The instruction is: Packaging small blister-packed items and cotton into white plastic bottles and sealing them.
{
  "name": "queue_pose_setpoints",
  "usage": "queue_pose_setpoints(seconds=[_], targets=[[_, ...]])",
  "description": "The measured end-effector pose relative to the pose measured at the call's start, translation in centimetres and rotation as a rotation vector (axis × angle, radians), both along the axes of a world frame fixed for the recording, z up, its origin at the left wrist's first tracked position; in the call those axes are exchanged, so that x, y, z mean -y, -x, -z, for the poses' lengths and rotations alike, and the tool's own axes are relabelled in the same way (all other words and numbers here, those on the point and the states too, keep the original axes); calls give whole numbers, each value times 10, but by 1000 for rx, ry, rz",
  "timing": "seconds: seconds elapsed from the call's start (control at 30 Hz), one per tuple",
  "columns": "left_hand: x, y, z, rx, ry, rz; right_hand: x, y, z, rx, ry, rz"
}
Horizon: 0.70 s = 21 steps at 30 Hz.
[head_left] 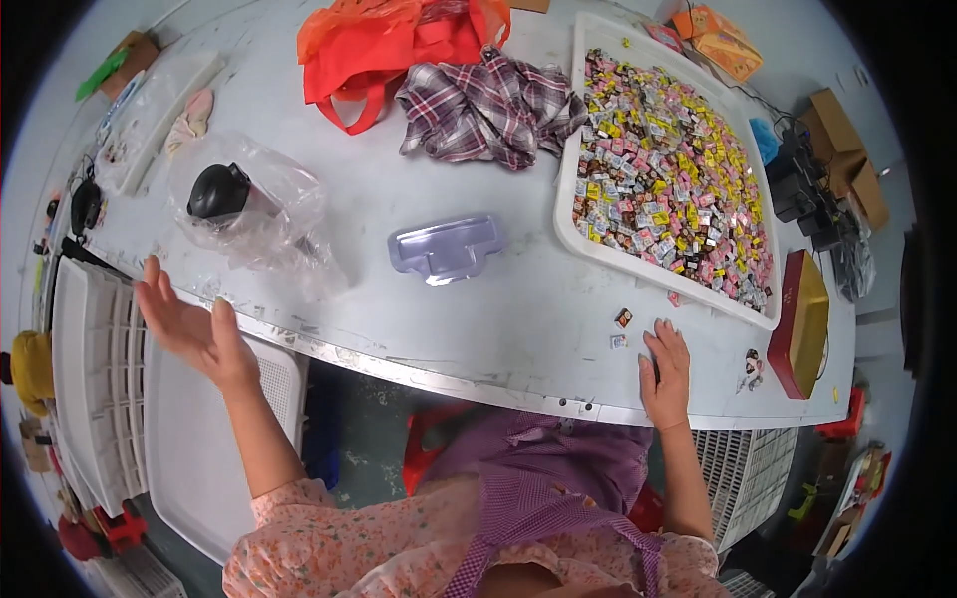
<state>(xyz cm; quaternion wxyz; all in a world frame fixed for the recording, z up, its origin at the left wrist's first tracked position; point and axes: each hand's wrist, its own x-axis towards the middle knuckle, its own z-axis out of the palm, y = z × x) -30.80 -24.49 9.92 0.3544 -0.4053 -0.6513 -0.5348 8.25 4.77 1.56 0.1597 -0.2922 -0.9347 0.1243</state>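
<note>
My left hand (197,334) is raised at the table's left front edge, fingers apart and holding nothing. Beyond it lies a clear plastic bag (289,214) around a black-lidded container (218,191). My right hand (668,374) rests on the tabletop near the front edge, its fingers stretched out with nothing in them. Just past its fingertips are two small wrapped pieces, one dark (623,317) and one pale (618,341). A clear, bluish plastic tray (446,249) sits mid-table, apart from both hands.
A big white tray (568,214) heaped with small colourful wrapped pieces stands at the right. A red bag (349,65) and a plaid cloth (488,110) lie at the back. At the far right is a red box with a yellow inside (800,324). White crates (95,379) stand lower left.
</note>
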Motion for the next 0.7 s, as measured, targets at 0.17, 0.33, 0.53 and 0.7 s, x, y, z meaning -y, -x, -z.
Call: queue_pose_setpoints(seconds=[0.17, 0.33, 0.53, 0.7], targets=[[-116, -12, -21, 134, 243, 217, -3, -7, 2, -23, 1, 20], [-257, 88, -19, 432, 318, 303, -3, 0, 1, -33, 3, -12], [-321, 121, 27, -102, 899, -378, -7, -5, 2, -51, 50, 23], [-312, 161, 35, 104, 1231, -426, -8, 0, -2, -44, 66, 8]])
